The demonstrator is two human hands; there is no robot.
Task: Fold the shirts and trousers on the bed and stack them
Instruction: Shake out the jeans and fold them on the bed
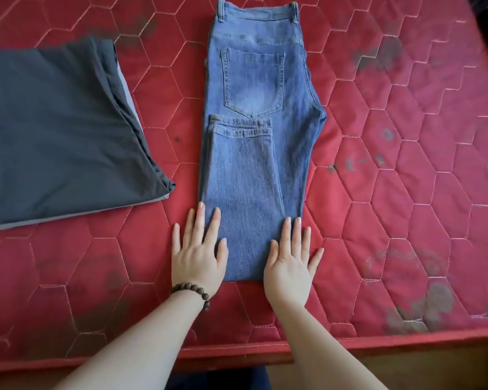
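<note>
Blue jeans (258,108) lie lengthwise in the middle of the red quilted mattress (392,192), waistband at the far end. Their legs are folded back on top, with the hems just below the back pocket. My left hand (199,254) lies flat with straight fingers on the near left corner of the fold, partly on the mattress. On the near right corner my right hand (290,263) presses flat the same way. A folded dark grey garment (62,130) sits to the left, on top of a lighter grey layer.
The mattress's front edge (350,344) runs just below my wrists. Dark stains mark its right side. A beaded bracelet (193,291) is on my left wrist.
</note>
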